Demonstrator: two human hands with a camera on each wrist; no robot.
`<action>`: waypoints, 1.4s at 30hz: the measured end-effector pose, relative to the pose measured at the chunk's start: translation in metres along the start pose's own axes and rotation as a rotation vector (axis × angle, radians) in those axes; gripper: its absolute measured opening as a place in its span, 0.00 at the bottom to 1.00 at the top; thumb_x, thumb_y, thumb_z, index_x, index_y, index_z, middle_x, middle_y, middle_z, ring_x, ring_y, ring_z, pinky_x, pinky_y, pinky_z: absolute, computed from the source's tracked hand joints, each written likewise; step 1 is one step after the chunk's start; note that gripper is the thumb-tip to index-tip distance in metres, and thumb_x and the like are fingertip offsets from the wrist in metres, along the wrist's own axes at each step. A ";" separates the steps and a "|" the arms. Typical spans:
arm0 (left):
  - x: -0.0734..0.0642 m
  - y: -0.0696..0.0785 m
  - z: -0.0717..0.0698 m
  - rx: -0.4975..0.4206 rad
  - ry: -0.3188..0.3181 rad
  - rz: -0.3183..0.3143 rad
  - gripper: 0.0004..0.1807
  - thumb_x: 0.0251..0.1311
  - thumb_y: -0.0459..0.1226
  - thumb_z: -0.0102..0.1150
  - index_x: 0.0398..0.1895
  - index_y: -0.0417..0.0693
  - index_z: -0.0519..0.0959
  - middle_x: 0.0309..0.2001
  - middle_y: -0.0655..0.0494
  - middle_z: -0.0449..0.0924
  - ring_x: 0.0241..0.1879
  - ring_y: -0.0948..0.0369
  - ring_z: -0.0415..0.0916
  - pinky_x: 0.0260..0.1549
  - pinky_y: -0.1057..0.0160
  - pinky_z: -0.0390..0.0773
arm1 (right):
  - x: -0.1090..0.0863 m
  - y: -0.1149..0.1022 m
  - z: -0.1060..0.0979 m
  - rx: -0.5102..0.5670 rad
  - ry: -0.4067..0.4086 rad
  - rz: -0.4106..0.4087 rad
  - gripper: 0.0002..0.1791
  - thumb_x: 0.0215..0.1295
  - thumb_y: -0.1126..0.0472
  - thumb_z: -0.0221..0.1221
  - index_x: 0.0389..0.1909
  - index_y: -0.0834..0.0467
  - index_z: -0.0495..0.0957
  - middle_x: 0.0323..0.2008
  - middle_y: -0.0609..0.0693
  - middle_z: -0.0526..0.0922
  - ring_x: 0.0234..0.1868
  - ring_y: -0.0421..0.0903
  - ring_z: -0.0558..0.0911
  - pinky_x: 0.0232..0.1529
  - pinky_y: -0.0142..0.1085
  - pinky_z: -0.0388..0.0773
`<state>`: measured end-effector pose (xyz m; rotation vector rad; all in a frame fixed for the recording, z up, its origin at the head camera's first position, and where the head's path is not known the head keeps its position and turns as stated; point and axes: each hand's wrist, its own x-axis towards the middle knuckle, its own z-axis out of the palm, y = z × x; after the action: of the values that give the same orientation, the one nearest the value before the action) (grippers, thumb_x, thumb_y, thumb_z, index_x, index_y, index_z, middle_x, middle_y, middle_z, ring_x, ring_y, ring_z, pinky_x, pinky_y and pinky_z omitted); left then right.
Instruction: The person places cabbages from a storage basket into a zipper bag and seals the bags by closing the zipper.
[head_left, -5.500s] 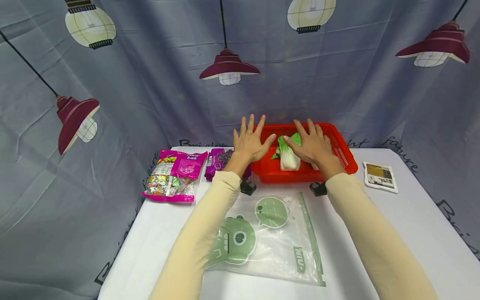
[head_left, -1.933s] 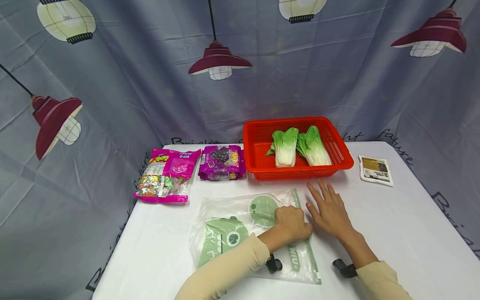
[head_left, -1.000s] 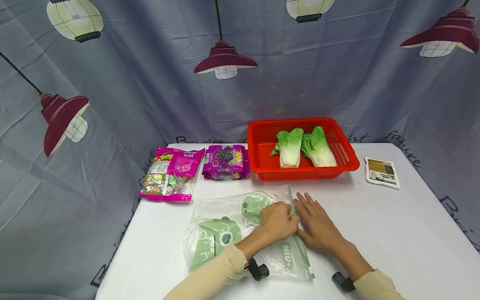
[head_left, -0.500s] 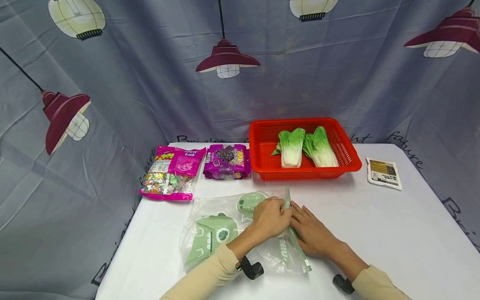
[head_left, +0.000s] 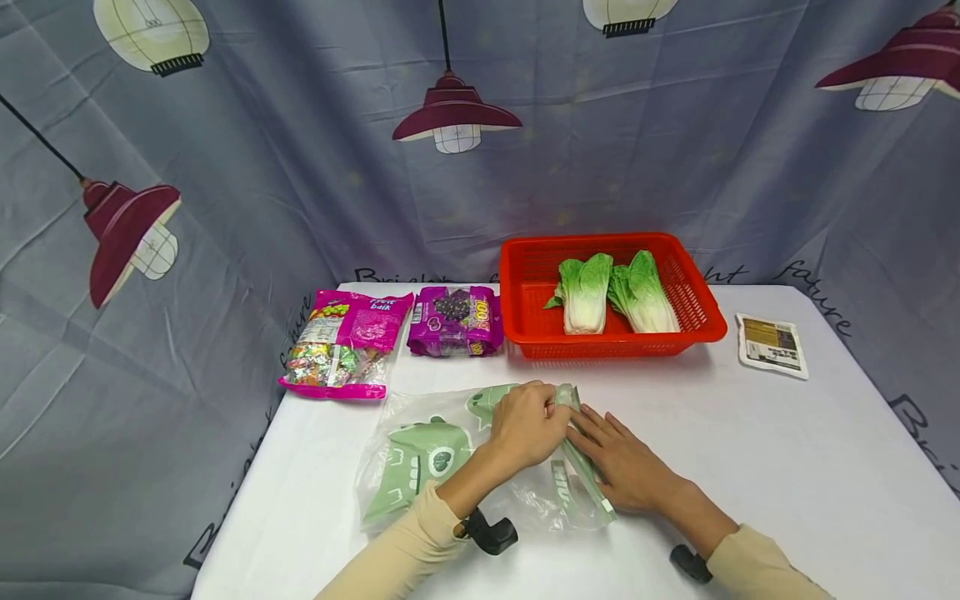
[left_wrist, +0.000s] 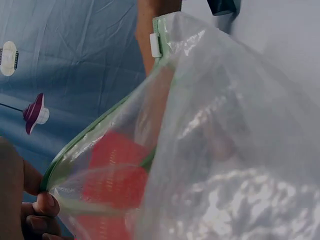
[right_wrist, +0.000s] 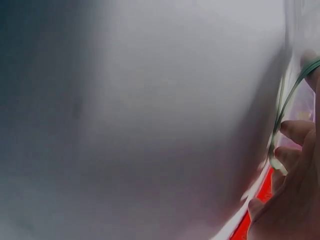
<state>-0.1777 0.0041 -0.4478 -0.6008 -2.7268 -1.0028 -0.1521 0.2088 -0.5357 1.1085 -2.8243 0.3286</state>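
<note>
A clear zip bag (head_left: 423, 467) printed with green cartoon figures lies on the white table in the head view. My left hand (head_left: 525, 425) pinches the bag's green-edged mouth between thumb and fingers and lifts it. In the left wrist view the zip bag (left_wrist: 215, 130) gapes, with a white slider (left_wrist: 155, 45) at the far end of its green zip. My right hand (head_left: 630, 467) touches the mouth's edge from the other side, its fingers mostly straight. Beside the right hand (right_wrist: 292, 200) in the right wrist view runs the green zip (right_wrist: 282, 107); its exact contact is unclear.
Behind the bag stands a red basket (head_left: 607, 346) with two heads of Chinese cabbage (head_left: 585, 300). To its left lie a purple packet (head_left: 455, 323) and a pink candy bag (head_left: 345, 346). A small white-edged packet (head_left: 772, 346) lies at the right.
Both hands came from above the basket down to the zip bag. My left hand has pulled the mouth's edge up and leftward; the right has followed left and now touches it.
</note>
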 end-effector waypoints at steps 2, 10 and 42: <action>0.001 0.001 -0.004 0.003 0.007 -0.004 0.12 0.49 0.40 0.50 0.11 0.54 0.64 0.16 0.63 0.62 0.17 0.65 0.63 0.15 0.66 0.60 | 0.001 0.000 -0.002 -0.009 0.000 -0.005 0.41 0.60 0.47 0.60 0.72 0.57 0.62 0.73 0.57 0.58 0.73 0.61 0.56 0.65 0.60 0.57; -0.001 0.010 -0.023 -0.037 -0.009 -0.059 0.17 0.54 0.42 0.54 0.11 0.54 0.63 0.14 0.63 0.61 0.16 0.64 0.64 0.15 0.64 0.61 | 0.004 0.003 -0.009 -0.031 -0.002 -0.017 0.42 0.63 0.39 0.56 0.75 0.53 0.59 0.75 0.55 0.54 0.73 0.61 0.55 0.65 0.60 0.56; 0.005 0.000 -0.027 -0.107 0.000 -0.144 0.16 0.52 0.39 0.50 0.09 0.54 0.63 0.10 0.64 0.60 0.16 0.64 0.62 0.15 0.64 0.60 | 0.029 0.003 -0.047 -0.028 0.038 -0.036 0.25 0.68 0.48 0.56 0.63 0.52 0.76 0.71 0.57 0.63 0.73 0.60 0.56 0.68 0.59 0.52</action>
<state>-0.1818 -0.0117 -0.4258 -0.4247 -2.7628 -1.1881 -0.1751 0.2027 -0.4859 1.1339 -2.7640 0.3035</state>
